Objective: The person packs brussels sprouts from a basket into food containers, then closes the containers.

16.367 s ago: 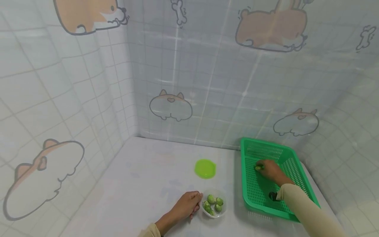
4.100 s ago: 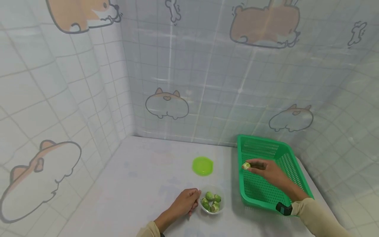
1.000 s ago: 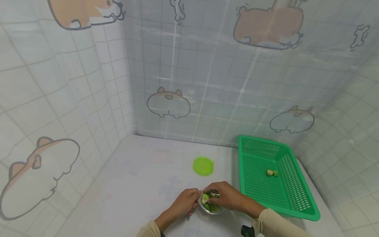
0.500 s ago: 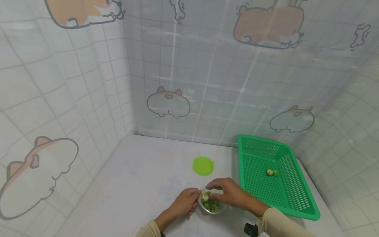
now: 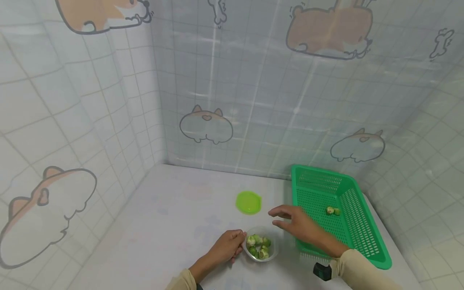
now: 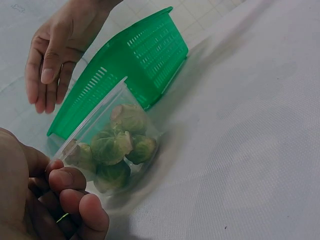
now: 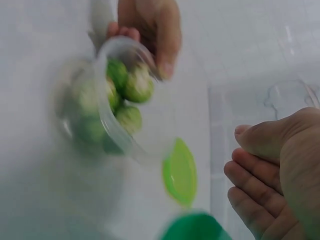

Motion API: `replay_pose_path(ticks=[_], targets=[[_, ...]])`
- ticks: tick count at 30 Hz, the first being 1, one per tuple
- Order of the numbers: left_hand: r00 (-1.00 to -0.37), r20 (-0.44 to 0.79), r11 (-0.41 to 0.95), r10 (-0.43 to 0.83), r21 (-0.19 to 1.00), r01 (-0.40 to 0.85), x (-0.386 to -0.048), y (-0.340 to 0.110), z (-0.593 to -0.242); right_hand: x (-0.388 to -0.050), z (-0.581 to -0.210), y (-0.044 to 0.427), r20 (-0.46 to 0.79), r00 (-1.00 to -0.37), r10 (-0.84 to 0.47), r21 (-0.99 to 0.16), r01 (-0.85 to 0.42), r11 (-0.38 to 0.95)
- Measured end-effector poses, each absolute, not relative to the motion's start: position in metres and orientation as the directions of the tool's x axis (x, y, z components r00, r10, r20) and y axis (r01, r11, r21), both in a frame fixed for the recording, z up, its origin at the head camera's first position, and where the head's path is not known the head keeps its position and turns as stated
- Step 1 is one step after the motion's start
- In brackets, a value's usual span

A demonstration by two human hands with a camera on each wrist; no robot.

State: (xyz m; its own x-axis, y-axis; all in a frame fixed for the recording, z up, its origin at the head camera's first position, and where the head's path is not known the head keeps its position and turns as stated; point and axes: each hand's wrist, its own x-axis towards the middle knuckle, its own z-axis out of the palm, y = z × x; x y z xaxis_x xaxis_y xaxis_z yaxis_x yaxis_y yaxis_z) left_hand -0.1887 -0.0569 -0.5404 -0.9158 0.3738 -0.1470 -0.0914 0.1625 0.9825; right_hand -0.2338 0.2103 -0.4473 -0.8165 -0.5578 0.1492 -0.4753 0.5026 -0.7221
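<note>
My left hand [image 5: 227, 245] pinches the rim of a clear plastic bowl [image 5: 274, 245] between thumb and curled fingers, as the left wrist view also shows. Several Brussels sprouts [image 6: 111, 147] lie inside the bowl. Above and to the right of it, my right hand [image 5: 295, 221] hovers with nothing between its parted thumb and fingers; its palm and relaxed fingers [image 7: 257, 187] show in the right wrist view. Two more Brussels sprouts [image 5: 333, 211] sit side by side in the green plastic basket [image 5: 295, 201] on the right.
A bright green lid [image 5: 248, 202] lies flat on the white tabletop [image 5: 174, 209] behind the bowl. Tile-patterned curtains [image 5: 232, 88] with cartoon dogs rise along the back and sides. The basket stands near the right-hand curtain.
Over the last second my right hand has let go of a Brussels sprout in the bowl and drawn back up and right toward the basket. My left hand has stayed at the bowl's rim.
</note>
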Motion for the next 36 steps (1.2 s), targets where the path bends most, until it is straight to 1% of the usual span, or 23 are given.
replay_pose_path(ticks=[5,11,19,22,28,34,36], targets=[[-0.917,-0.148,0.166,0.37,0.982,-0.091,-0.189,-0.057,-0.542,-0.243,-0.44,0.233,0.144,-0.848,-0.51,-0.717,-0.444,0.537],[-0.918,-0.159,0.174,0.363,0.98,-0.101,-0.189,-0.057,-0.542,-0.252,-0.434,0.259,0.109,-0.905,-0.412,-0.665,-0.374,0.646],[-0.918,-0.152,0.173,0.367,0.981,-0.093,-0.188,-0.057,-0.54,-0.269,-0.438,0.296,0.168,-0.904,-0.393,-0.65,-0.401,0.645],[-0.917,-0.155,0.169,0.366,0.981,-0.099,-0.188,-0.057,-0.539,-0.275,-0.439,0.311,0.173,-0.906,-0.386,-0.624,-0.404,0.669],[-0.918,-0.162,0.175,0.363,0.979,-0.103,-0.188,-0.056,-0.538,-0.287,-0.441,0.339,0.142,-0.938,-0.317,-0.581,-0.339,0.74],[-0.919,-0.163,0.177,0.36,0.979,-0.104,-0.188,-0.056,-0.538,-0.295,-0.448,0.365,0.128,-0.949,-0.287,-0.478,-0.313,0.821],[-0.918,-0.163,0.173,0.361,0.979,-0.106,-0.188,-0.056,-0.537,-0.297,-0.45,0.372,0.111,-0.954,-0.278,-0.461,-0.297,0.836]])
